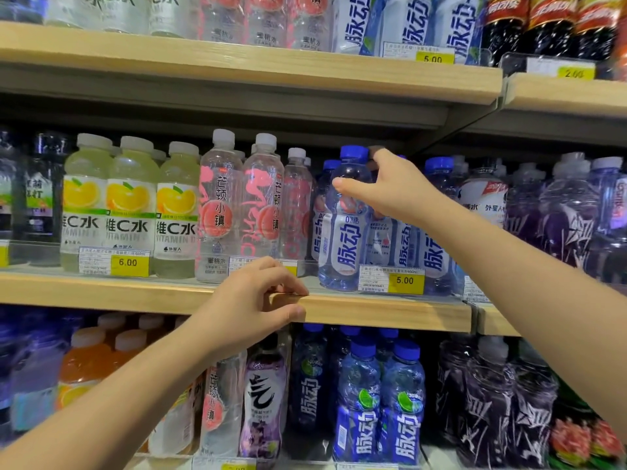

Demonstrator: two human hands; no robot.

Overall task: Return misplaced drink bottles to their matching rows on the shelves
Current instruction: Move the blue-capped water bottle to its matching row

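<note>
A clear bottle with a blue cap and a white-and-blue label [342,239] stands at the front of the middle shelf [390,313], in the row of like blue-capped bottles. My right hand [390,188] is closed around its shoulder, thumb across the front and fingers behind the neck. My left hand [251,300] grips the front edge of the same shelf, fingers on the clear rail and thumb under the wood. Left of the held bottle stand pink peach-label bottles [220,205].
Lemon-label vitamin bottles [129,205] fill the middle shelf's left, dark purple bottles [566,212] its right. The lower shelf holds blue bottles [380,401], a purple-label bottle [264,398], a peach bottle and orange drinks. The upper shelf [237,69] overhangs closely.
</note>
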